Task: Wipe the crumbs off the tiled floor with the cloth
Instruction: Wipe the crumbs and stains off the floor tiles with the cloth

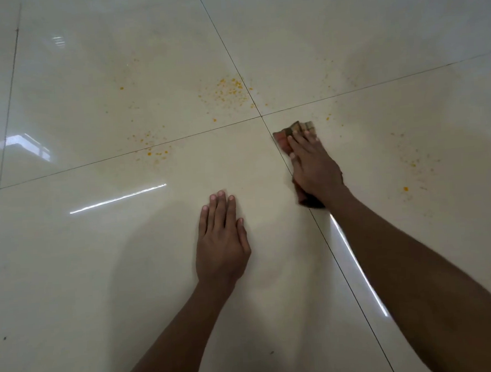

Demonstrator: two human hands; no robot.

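Wiping under way, far from finished. Right hand (313,164) flat on the cloth (295,132), fingers straight, pressing it to the floor (99,252) just right of the point where four tiles meet. Left hand (222,242) resting palm-down on the near-left tile, fingers straight and together, holding nothing. Near-left tile around that hand looking clean already. Still to clear: the thickest patch of crumbs (230,90) on the far-left tile close to the joint, a thinner scatter along the cross joint to the left, and loose specks on the near-right tile beyond the cloth.
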